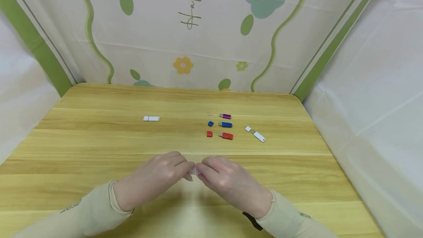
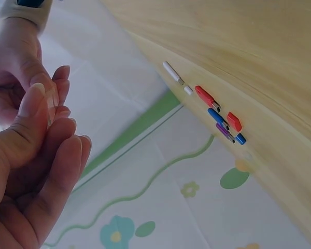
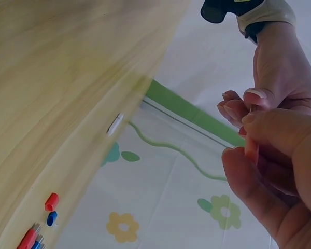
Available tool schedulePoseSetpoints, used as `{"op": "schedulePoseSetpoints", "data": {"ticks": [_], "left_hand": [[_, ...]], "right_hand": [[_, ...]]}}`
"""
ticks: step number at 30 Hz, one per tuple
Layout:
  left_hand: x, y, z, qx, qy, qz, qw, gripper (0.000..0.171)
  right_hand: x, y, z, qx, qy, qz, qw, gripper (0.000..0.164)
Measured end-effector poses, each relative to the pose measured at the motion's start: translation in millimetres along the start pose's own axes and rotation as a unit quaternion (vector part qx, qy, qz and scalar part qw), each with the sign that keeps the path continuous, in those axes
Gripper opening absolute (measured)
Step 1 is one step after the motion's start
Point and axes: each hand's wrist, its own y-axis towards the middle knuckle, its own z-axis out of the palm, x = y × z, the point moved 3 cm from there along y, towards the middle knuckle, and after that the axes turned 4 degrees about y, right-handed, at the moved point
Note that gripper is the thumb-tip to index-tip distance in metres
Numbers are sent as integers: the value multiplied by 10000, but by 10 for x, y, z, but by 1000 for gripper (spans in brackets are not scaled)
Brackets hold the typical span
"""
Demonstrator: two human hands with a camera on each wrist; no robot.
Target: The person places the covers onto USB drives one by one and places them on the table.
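Over the front middle of the table, my two hands meet at a small pink USB flash drive point(image 1: 198, 171). My right hand point(image 1: 228, 179) pinches its pink body, which also shows in the right wrist view as a pink strip point(image 3: 251, 149) under the thumb. My left hand point(image 1: 158, 173) pinches the other end, where a bit of metal connector shows between the fingertips. Whether a cap sits in the left fingers is hidden. In the left wrist view, the left hand point(image 2: 36, 161) mostly covers the drive.
Beyond my hands lie uncapped purple point(image 1: 226, 116), blue point(image 1: 226, 124) and red USB drives point(image 1: 226, 136), with blue point(image 1: 210, 123) and red caps point(image 1: 209, 134) beside them. A white drive point(image 1: 259, 136) and white cap point(image 1: 248, 129) lie right; a capped white drive point(image 1: 151, 119) lies left.
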Motion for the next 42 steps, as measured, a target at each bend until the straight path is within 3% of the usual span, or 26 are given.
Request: {"op": "schedulePoseSetpoints", "data": {"ticks": [5, 7, 9, 12, 14, 17, 21, 26, 35, 39, 42], "left_hand": [[12, -34, -3, 119, -30, -27, 9999, 35], [21, -57, 10, 214, -106, -60, 9997, 33], [34, -85, 36, 306, -145, -116, 9994, 30], [71, -135, 95, 645, -277, -330, 9970, 26], [111, -173, 151, 1004, -487, -533, 9923, 23], [192, -230, 255, 1596, -968, -891, 9784, 18], [313, -279, 361, 1957, -1427, -1281, 9617, 15], [469, -338, 431, 2132, -1560, -1727, 9489, 16], [789, -476, 455, 2034, -1291, -2038, 9489, 10], [945, -539, 464, 2089, -1128, -2184, 9466, 8], [1083, -591, 486, 2187, -1099, -2362, 9404, 8]], "right_hand": [[35, 22, 60, 2, -27, -87, 10000, 19], [49, 23, 93, 36, -54, -92, 9999, 12], [56, 24, 131, 191, 39, 37, 9998, 4], [24, 24, 230, 612, 585, 458, 9954, 13], [-13, 21, 321, 1014, 1080, 804, 9857, 13], [-71, 24, 461, 1488, 1677, 1154, 9677, 10], [-144, 61, 600, 1769, 2037, 1402, 9527, 9], [-257, 149, 719, 1951, 2174, 1731, 9406, 11], [-445, 382, 954, 2372, 2214, 2148, 9212, 14], [-534, 492, 1086, 2484, 2162, 2143, 9196, 13], [-616, 567, 1207, 2552, 2110, 2124, 9194, 13]]}}
